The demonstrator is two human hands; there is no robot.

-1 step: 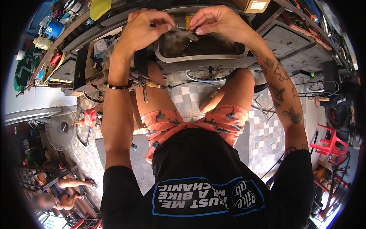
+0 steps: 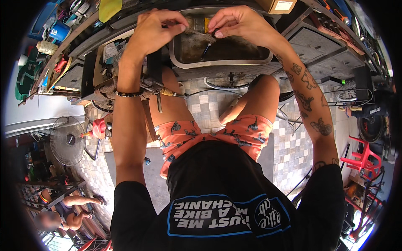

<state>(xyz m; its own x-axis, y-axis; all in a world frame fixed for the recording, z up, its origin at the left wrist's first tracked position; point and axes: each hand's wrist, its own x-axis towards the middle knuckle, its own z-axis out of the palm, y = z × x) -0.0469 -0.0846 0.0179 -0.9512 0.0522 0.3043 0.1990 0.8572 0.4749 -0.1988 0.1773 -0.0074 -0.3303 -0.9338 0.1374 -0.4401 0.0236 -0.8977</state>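
Observation:
Over a metal tray at the top, my left hand pinches the end of a thin greyish piece, blurred, reaching across towards my right hand. My right hand is closed at the fingertips on a small dark part; fingers hide most of it. I cannot tell whether the two pieces are joined. Just below them a slim black tool with a shiny end slants into the tray, where brownish liquid shows. A yellow-edged object sits behind the fingertips, partly hidden.
A bicycle wheel lies below the tray. Left of my legs are a fan and a rod-like part. A cardboard box stands at the tray's far right. A red chair is at right; another person sits lower left.
My left hand has shifted slightly left, and the greyish piece between the hands looks more drawn out. My right hand stays almost in place.

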